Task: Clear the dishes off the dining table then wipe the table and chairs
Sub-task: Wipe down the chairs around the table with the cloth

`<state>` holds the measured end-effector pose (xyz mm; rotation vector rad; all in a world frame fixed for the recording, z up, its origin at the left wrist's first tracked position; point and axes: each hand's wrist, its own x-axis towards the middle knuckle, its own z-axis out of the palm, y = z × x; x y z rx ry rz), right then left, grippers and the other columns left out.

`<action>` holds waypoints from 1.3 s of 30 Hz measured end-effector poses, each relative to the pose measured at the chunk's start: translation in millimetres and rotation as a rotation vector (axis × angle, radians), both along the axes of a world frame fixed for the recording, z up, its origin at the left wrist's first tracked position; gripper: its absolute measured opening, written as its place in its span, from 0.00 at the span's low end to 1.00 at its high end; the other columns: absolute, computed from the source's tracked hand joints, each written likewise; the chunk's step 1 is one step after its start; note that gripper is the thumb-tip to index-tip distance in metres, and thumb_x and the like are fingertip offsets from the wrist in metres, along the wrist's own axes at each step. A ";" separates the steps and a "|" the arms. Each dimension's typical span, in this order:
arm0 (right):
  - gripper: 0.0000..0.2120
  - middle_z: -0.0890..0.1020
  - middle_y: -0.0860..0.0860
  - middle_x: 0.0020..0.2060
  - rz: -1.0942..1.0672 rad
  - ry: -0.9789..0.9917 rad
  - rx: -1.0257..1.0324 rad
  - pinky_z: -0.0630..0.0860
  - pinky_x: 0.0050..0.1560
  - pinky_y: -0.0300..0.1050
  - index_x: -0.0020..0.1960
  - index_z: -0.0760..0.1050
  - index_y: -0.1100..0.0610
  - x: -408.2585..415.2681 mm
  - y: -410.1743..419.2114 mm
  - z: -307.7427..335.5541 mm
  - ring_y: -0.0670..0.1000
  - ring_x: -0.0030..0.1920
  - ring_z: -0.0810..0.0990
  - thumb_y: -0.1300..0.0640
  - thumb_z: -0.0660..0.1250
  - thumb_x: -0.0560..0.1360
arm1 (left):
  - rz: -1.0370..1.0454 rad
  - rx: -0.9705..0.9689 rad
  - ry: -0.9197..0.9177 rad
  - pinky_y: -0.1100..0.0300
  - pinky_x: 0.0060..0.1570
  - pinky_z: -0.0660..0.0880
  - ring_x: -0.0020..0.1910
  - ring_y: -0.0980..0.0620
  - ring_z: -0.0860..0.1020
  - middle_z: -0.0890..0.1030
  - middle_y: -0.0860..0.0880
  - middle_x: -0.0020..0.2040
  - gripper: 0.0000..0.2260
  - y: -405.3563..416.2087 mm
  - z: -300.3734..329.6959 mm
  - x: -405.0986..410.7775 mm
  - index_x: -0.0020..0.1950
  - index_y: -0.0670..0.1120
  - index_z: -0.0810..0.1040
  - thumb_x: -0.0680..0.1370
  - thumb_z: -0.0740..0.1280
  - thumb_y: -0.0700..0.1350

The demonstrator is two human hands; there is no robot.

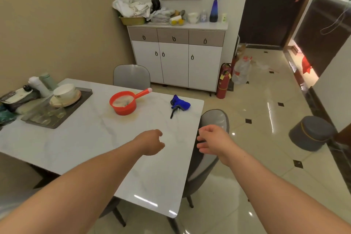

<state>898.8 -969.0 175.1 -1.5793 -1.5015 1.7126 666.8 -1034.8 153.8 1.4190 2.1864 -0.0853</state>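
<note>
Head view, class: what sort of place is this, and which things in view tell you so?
Most likely a home dining area. A marble-look dining table has grey chairs drawn up to it, a bowl on a plate sits on a tray, and a white sideboard stands against the wall.

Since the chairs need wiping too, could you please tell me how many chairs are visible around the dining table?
2: one grey chair at the table's far side, another grey chair along its right edge by the right hand. More may be hidden.

Both hands [152, 141] empty over marble table [85, 135], red ladle [124, 101] of possibly soapy water, blue cloth [179, 104] beside it
</note>
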 end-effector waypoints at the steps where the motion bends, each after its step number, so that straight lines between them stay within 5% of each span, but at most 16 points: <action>1: 0.08 0.82 0.55 0.53 -0.005 0.011 0.007 0.84 0.43 0.47 0.60 0.75 0.54 1.1 14.4 2.2 0.54 0.47 0.86 0.54 0.62 0.83 | 0.005 -0.006 0.007 0.54 0.68 0.70 0.71 0.47 0.72 0.74 0.48 0.73 0.26 17.8 -5.8 2.4 0.78 0.49 0.65 0.82 0.64 0.54; 16: 0.08 0.84 0.57 0.49 -0.053 -0.119 0.105 0.80 0.35 0.46 0.56 0.77 0.54 15.5 333.5 -37.5 0.53 0.36 0.81 0.62 0.62 0.81 | 0.260 -0.069 -0.060 0.51 0.68 0.71 0.69 0.42 0.74 0.73 0.40 0.71 0.20 341.2 -141.9 -42.8 0.76 0.41 0.67 0.85 0.58 0.45; 24: 0.09 0.85 0.54 0.46 0.084 -0.196 -0.017 0.79 0.37 0.46 0.56 0.78 0.54 -9.8 409.8 -97.9 0.52 0.37 0.82 0.62 0.62 0.81 | 0.672 0.161 -0.250 0.51 0.59 0.74 0.60 0.41 0.77 0.77 0.41 0.63 0.27 412.2 -191.3 -72.9 0.74 0.41 0.66 0.80 0.67 0.53; 28: 0.09 0.85 0.54 0.46 0.158 -0.209 -0.040 0.79 0.38 0.46 0.55 0.78 0.54 -17.5 427.6 -112.6 0.50 0.36 0.82 0.62 0.62 0.81 | 0.705 0.104 -0.241 0.58 0.48 0.70 0.54 0.44 0.79 0.80 0.42 0.56 0.16 416.9 -197.2 -68.8 0.64 0.39 0.76 0.80 0.68 0.46; 33: 0.08 0.85 0.56 0.48 0.291 -0.171 -0.044 0.78 0.36 0.44 0.55 0.78 0.55 -26.9 454.0 -94.7 0.51 0.37 0.81 0.63 0.61 0.81 | 0.715 0.276 -0.262 0.55 0.41 0.79 0.48 0.48 0.78 0.80 0.48 0.51 0.05 407.9 -151.6 -53.8 0.53 0.48 0.80 0.78 0.69 0.45; 39: 0.07 0.85 0.54 0.51 0.560 -0.009 0.042 0.80 0.43 0.46 0.56 0.78 0.53 -57.0 475.0 -37.3 0.50 0.40 0.82 0.60 0.64 0.80 | 0.647 0.538 -0.121 0.57 0.42 0.79 0.49 0.51 0.80 0.82 0.52 0.49 0.05 392.1 -11.1 -10.6 0.54 0.51 0.80 0.79 0.68 0.45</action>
